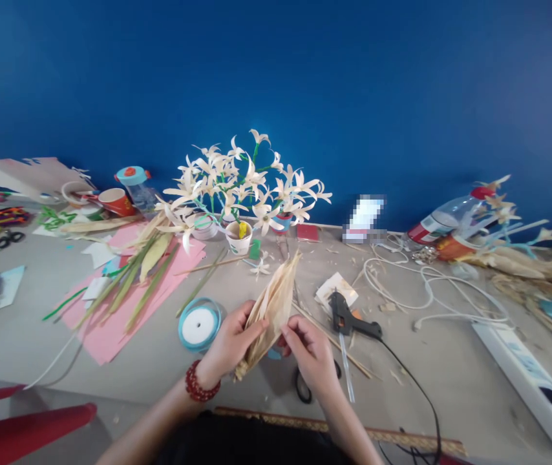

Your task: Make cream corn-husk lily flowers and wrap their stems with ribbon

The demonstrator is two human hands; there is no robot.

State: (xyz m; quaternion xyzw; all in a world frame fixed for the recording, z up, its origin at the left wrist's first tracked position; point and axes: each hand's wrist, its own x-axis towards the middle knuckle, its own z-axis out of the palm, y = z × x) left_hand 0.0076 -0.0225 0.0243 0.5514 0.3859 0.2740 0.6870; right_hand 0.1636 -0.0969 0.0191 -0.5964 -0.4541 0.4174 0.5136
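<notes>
A dry, pale corn husk (276,297) is held up in front of me, its pointed tip angled away to the upper right. My left hand (237,336), with a red bead bracelet on its wrist, is closed round the husk's left side, thumb on top. On the right edge, my right hand (307,345) pinches the husk between thumb and fingers. Partly hidden beside my right hand lie dark-handled scissors (304,386). A roll of blue ribbon (199,325) rests just left of my left hand.
White husk flowers (237,174) stand in cups at the back. To the right are a black glue gun (353,316), a white cable (431,284), a power strip (523,381) and a tilted bottle (438,223). Pink paper (99,342) with husk strips lies left.
</notes>
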